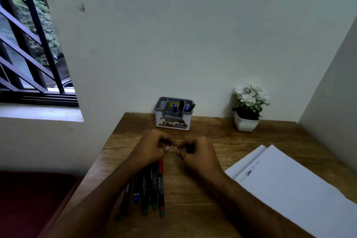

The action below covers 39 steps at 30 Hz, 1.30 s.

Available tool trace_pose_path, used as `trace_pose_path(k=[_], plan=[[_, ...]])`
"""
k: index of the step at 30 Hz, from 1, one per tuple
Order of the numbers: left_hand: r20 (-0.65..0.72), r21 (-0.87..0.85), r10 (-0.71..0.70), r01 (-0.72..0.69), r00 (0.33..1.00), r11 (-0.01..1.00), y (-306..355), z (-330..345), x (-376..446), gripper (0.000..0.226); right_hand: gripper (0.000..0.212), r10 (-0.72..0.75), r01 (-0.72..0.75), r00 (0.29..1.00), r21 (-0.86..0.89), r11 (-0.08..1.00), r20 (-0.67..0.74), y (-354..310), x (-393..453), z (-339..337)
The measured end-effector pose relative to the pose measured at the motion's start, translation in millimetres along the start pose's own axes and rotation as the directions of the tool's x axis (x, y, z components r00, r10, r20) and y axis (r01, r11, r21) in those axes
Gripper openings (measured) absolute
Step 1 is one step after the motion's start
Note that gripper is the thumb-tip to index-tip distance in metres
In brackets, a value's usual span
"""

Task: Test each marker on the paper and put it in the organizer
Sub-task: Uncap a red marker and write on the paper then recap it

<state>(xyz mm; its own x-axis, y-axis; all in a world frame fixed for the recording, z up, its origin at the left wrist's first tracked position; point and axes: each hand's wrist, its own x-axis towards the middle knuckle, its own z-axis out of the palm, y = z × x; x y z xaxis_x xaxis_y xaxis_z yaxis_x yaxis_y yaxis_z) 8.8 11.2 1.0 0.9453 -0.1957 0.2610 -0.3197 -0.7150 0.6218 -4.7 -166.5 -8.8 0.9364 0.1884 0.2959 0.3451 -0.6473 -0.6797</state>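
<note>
My left hand (149,148) and my right hand (197,152) meet fingertip to fingertip above the middle of the wooden desk (212,137). A dark marker (190,149) shows inside the curled fingers of my right hand. My left fingers pinch at the same spot, and what they pinch is hidden. Several markers (152,185) lie side by side under my left forearm, one with a red cap (160,165). The grey and white organizer (173,113) stands at the back edge against the wall, with several markers upright in it. White paper (289,183) with a few scribbles lies at the right.
A white pot with white flowers (248,108) stands at the back right. Walls close the desk in at the back and right. A barred window (29,44) is at the left, and a dark red surface (29,199) lies below the desk's left edge.
</note>
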Motion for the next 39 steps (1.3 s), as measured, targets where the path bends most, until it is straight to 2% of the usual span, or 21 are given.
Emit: trace_pose_path(k=[3,5,7,11,13,18,23,27,34,39], plan=[[0.082,0.035,0.017,-0.020,0.996,0.999,-7.5,-4.3,-8.6,0.029,0.009,0.032,-0.031,0.996,-0.022,0.999,0.088,-9.8,-12.4,11.3],[0.116,0.038,0.048,-0.052,0.992,0.998,-11.5,-3.5,-12.6,0.032,0.019,0.054,-0.049,0.993,-0.047,0.998,0.106,-16.3,-19.7,18.0],[0.120,0.039,0.071,-0.076,0.990,0.996,-13.7,-2.2,-15.3,0.033,0.026,0.073,-0.066,0.990,-0.060,0.996,0.124,-22.1,-25.5,21.3],[0.114,0.052,0.073,-0.080,0.991,0.995,-13.3,-1.2,-16.2,0.032,0.020,0.086,-0.069,0.980,-0.102,0.992,0.179,-34.5,-30.3,17.2],[0.112,0.055,0.066,-0.073,0.992,0.996,-13.5,-0.4,-15.7,0.031,0.028,0.098,-0.074,0.976,-0.128,0.989,0.195,-38.3,-31.4,15.1],[0.097,0.066,0.047,-0.053,0.994,0.996,-13.0,2.1,-15.3,0.023,0.023,0.127,-0.069,0.968,-0.257,0.964,0.216,-39.5,-28.9,12.4],[0.139,0.044,0.056,-0.063,0.989,0.997,-10.4,5.7,-12.5,0.022,0.016,0.151,-0.093,0.976,-0.322,0.942,0.159,-30.3,-24.0,6.8],[0.160,0.026,0.104,-0.110,0.982,0.994,-2.1,11.9,-9.3,0.018,0.017,0.136,-0.100,0.986,-0.320,0.942,0.093,-21.0,-19.9,-0.9],[0.118,-0.014,0.164,-0.164,0.979,0.986,12.1,19.5,-3.1,0.020,0.017,0.078,-0.054,0.994,-0.275,0.960,0.078,-6.2,-22.5,-21.0],[0.126,-0.022,0.207,-0.205,0.970,0.978,20.9,27.3,0.4,0.020,0.034,0.056,-0.039,0.994,-0.172,0.984,0.095,7.3,-25.0,-33.3]])
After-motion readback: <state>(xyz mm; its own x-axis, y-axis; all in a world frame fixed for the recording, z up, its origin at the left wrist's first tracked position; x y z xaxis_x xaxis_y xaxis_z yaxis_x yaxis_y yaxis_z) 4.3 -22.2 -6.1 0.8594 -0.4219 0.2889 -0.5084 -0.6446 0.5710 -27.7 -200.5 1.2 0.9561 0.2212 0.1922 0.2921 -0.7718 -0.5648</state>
